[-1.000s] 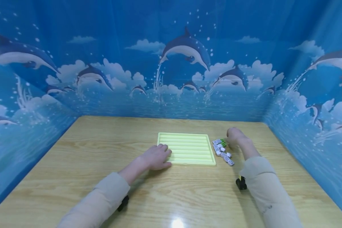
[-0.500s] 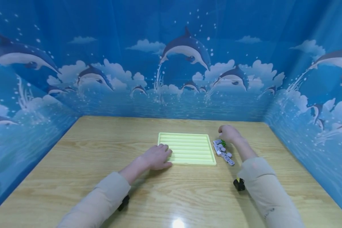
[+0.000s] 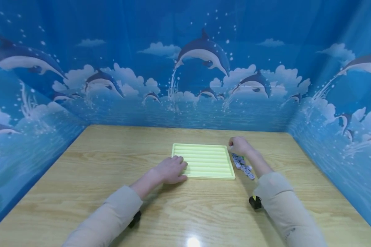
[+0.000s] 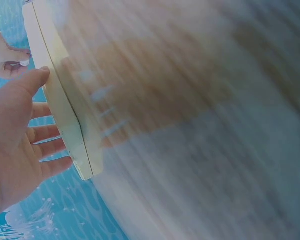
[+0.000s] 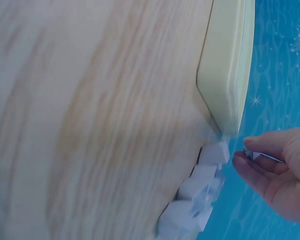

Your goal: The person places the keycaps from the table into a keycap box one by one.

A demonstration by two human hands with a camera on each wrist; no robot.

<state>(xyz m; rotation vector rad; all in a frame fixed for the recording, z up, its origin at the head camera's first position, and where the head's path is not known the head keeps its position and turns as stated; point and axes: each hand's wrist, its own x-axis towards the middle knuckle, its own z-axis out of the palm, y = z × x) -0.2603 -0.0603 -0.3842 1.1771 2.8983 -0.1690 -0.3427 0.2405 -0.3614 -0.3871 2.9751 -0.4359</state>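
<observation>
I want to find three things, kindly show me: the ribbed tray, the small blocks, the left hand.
Ribbed tray (image 3: pixel 208 161): head view, bare ridged floor.
Small blocks (image 5: pixel 196 182): right wrist view, white side of a middle block.
Left hand (image 3: pixel 170 170): head view, back of hand.

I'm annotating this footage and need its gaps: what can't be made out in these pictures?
Tiles: markings too small, head view.
Held piece: mostly covered by the right hand, right wrist view.
Tray: left edge partly covered by the left hand, head view.
Tray's full length: cut off by the top edge, right wrist view.
</observation>
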